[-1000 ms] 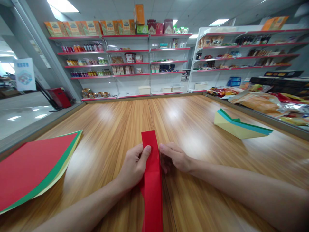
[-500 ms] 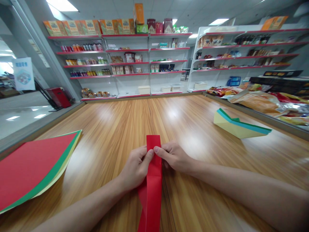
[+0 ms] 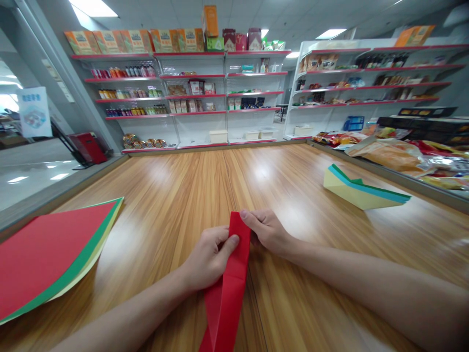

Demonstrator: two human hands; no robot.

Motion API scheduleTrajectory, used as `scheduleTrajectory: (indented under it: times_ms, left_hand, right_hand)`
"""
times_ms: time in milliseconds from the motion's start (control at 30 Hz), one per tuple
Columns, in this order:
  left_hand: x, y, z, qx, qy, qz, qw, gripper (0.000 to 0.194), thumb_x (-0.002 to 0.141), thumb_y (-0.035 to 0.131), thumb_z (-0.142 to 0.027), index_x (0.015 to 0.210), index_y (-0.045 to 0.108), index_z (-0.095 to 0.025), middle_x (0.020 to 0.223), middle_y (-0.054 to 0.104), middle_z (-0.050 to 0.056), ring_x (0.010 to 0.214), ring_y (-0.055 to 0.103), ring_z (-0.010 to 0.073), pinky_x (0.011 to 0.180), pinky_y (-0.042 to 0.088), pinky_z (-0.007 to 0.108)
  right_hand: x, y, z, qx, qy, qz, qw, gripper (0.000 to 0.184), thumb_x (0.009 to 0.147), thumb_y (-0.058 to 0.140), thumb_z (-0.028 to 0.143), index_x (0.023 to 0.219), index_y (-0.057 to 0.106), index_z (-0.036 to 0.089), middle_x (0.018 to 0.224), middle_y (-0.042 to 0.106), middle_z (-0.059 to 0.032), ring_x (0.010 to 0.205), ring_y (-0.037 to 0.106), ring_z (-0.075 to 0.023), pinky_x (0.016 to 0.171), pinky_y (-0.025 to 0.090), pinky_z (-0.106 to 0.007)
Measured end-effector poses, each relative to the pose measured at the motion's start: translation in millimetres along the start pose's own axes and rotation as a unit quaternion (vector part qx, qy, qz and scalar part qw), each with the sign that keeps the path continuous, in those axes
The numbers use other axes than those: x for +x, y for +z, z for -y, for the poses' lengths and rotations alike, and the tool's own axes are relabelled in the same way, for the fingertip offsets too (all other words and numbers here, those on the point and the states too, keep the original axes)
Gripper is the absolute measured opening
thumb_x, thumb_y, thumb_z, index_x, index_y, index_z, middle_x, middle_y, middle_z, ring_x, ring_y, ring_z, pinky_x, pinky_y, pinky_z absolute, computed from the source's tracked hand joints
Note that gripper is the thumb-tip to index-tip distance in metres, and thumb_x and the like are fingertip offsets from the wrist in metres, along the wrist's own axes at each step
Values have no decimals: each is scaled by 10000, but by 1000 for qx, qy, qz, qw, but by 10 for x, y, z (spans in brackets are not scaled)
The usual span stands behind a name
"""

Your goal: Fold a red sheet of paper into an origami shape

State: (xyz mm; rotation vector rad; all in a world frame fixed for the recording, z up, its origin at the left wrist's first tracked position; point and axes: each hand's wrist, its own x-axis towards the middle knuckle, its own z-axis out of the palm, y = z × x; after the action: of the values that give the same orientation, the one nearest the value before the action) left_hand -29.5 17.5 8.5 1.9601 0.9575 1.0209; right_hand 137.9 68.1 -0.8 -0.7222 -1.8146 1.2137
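Note:
A long folded strip of red paper point(image 3: 229, 288) lies lengthwise on the wooden table point(image 3: 176, 195), its near end lifted off the surface. My left hand point(image 3: 207, 256) pinches the strip's left edge near the far end, thumb on top. My right hand point(image 3: 266, 231) grips the far end from the right, fingers curled around the paper's top corner. The two hands sit close together on either side of the strip.
A stack of red, green and yellow sheets point(image 3: 47, 254) lies at the left edge of the table. Folded yellow, blue and green paper point(image 3: 361, 190) sits at the right. Snack packets point(image 3: 399, 151) fill a bin beyond; store shelves point(image 3: 190, 93) stand behind.
The strip's far end has been drawn toward me and tilted right. My right hand moved from beside the strip onto its far end. The near part has lifted and opened.

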Motion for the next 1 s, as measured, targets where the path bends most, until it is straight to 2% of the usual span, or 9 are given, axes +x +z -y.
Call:
scheduleTrajectory:
  times_ms: [67, 233, 433, 600, 733, 800, 900, 1000]
  left_hand:
    - [5, -5, -6, 4, 5, 8, 1000, 336, 935, 408, -305, 663, 516, -140, 650, 519, 20, 594, 474, 131, 575, 384, 238]
    - [5, -16, -12, -37, 1, 25, 999, 347, 939, 408, -325, 726, 596, -127, 685, 578, 37, 643, 543, 154, 617, 427, 248]
    - [-3, -22, 16, -106, -38, 0, 994, 386, 936, 424, -367, 759, 645, -106, 738, 640, 77, 676, 588, 179, 644, 472, 271]
    - [7, -13, -17, -143, -33, 19, 989, 416, 953, 392, -344, 743, 661, -107, 701, 651, 73, 658, 605, 176, 661, 492, 283]
    - [3, -17, 9, -118, -57, -57, 990, 377, 924, 462, -361, 697, 625, -108, 651, 627, 51, 585, 572, 149, 555, 453, 237]
    - [3, -30, 39, -121, -70, -69, 988, 363, 908, 489, -375, 698, 613, -106, 658, 620, 46, 585, 558, 141, 534, 428, 224]
    - [8, -54, 80, -148, -82, -41, 985, 341, 886, 523, -386, 723, 613, -101, 666, 595, 34, 591, 525, 126, 537, 403, 216]
    - [12, -63, 105, -151, -88, -28, 984, 327, 871, 543, -390, 737, 606, -99, 664, 562, 24, 598, 502, 122, 541, 391, 218]
  right_hand:
    - [12, -3, 3, 9, 6, -11, 1000, 595, 910, 388, 545, 469, 443, 151, 372, 404, 29, 320, 364, -52, 302, 224, -175]
    - [24, -7, -15, 50, 48, 18, 997, 654, 879, 346, 637, 470, 475, 143, 367, 441, 5, 311, 402, -67, 298, 251, -176]
    - [-22, 7, -14, -7, 69, 120, 990, 657, 871, 342, 648, 482, 483, 137, 374, 448, 5, 316, 421, -68, 294, 261, -160]
    - [-32, 16, 3, -2, 83, 143, 986, 648, 896, 337, 605, 487, 502, 130, 387, 484, -10, 323, 444, -72, 302, 288, -156]
    - [-31, 7, 8, 12, 79, 179, 981, 616, 900, 358, 579, 519, 521, 124, 424, 517, -17, 361, 478, -79, 327, 323, -158]
    - [-40, 0, 23, -8, 64, 175, 982, 601, 908, 366, 555, 518, 520, 125, 421, 521, -16, 353, 473, -77, 323, 320, -156]
    - [-52, -13, 47, -53, 46, 136, 988, 606, 921, 362, 524, 478, 494, 133, 387, 507, -15, 324, 454, -71, 316, 304, -154]
    - [-44, -25, 56, -57, 62, 120, 989, 611, 914, 372, 526, 454, 477, 138, 369, 496, -18, 318, 456, -76, 307, 286, -156]
